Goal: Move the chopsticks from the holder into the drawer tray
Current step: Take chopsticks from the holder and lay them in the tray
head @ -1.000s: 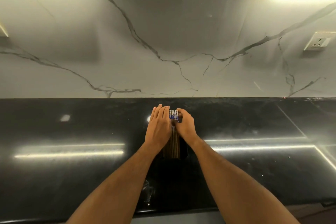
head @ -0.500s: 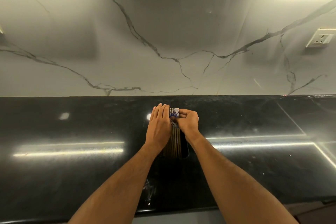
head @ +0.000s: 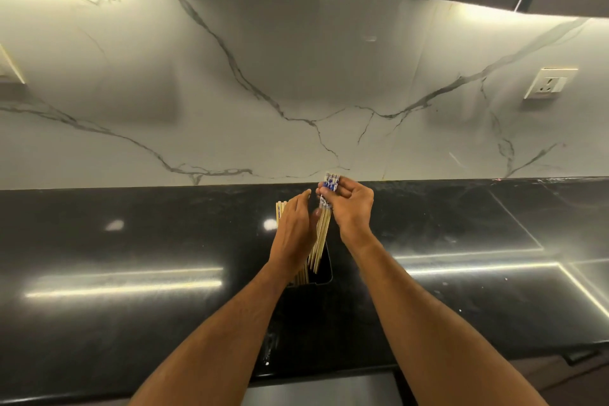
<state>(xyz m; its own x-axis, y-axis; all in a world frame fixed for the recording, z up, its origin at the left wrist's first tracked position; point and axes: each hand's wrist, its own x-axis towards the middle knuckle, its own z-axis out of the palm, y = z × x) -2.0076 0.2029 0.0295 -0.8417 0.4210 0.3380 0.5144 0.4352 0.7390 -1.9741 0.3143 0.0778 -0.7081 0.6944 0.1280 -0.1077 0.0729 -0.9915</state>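
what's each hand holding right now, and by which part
Right hand pinches a few chopsticks by their blue-patterned top ends. Left hand lies against a second bundle; its grip cannot be told.

Veined white marble backsplash (head: 230,128), glossy black counter (head: 131,323), socket (head: 551,82), under-cabinet light.

surface: glossy black countertop (head: 131,241) | on it: black chopstick holder (head: 324,269)
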